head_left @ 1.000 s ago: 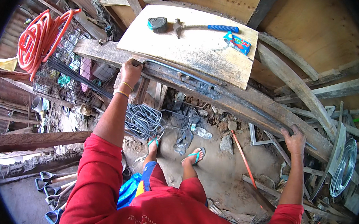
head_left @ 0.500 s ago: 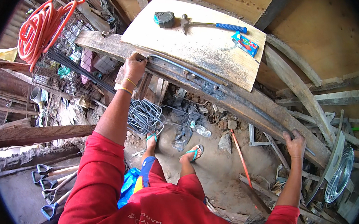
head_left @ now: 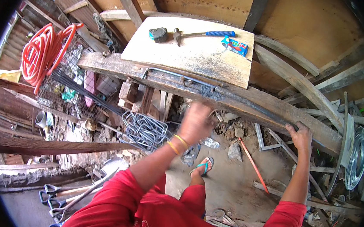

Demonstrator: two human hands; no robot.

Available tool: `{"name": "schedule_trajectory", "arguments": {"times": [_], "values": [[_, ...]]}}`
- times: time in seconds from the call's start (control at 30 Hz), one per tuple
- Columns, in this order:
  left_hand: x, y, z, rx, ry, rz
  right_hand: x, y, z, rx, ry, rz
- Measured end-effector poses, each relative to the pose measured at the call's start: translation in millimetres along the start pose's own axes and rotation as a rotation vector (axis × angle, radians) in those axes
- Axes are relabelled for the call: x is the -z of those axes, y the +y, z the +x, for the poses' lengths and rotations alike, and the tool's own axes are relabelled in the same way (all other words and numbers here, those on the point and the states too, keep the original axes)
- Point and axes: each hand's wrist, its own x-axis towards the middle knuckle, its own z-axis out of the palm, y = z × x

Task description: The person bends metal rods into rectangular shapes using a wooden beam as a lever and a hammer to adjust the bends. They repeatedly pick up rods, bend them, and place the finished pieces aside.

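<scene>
My left hand [head_left: 196,121], smeared by motion and with fingers unclear, hangs just below the long timber beam [head_left: 98,61]. My right hand [head_left: 300,134] is closed on a long dark pipe [head_left: 256,108] lying along the beam. A thinner bent metal bar [head_left: 168,74] runs along the beam to the pipe's left end, past small metal fittings fixed on the wood. Behind the bar, a pale board [head_left: 146,52] carries a hammer [head_left: 217,32], a black-and-teal tape measure [head_left: 158,34] and a blue snack packet [head_left: 235,45].
At left hang red hose coils [head_left: 37,57] beside a wire cage and dark rods [head_left: 90,92]. A pile of bent metal loops [head_left: 143,129] sits below the beam. Shovels [head_left: 58,193] lie lower left, an orange bar [head_left: 253,165] below, and a wire coil [head_left: 355,158] at right.
My left hand has left the bar's left end and moved right and down. The view has shifted slightly. My right hand stays on the pipe.
</scene>
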Motion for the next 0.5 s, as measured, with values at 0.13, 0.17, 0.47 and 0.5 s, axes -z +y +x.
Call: {"name": "schedule_trajectory", "arguments": {"times": [0.13, 0.17, 0.47, 0.5], "values": [[-73.3, 80.1, 29.2, -0.33, -0.17, -0.179, -8.5, 2.5, -12.4, -0.023, 0.079, 0.028], [-87.4, 96.7, 40.6, -0.335, -0.276, -0.116, -7.8, 1.9, -18.4, -0.06, 0.053, 0.027], [-42.9, 126.5, -42.2, -0.575, -0.677, 0.019, -8.7, -191.8, -243.3, -0.58, 0.067, -0.216], [-31.2, 117.8, -47.4, -0.619, -0.695, 0.008, -13.1, -215.6, -265.9, -0.547, 0.106, -0.145]]}}
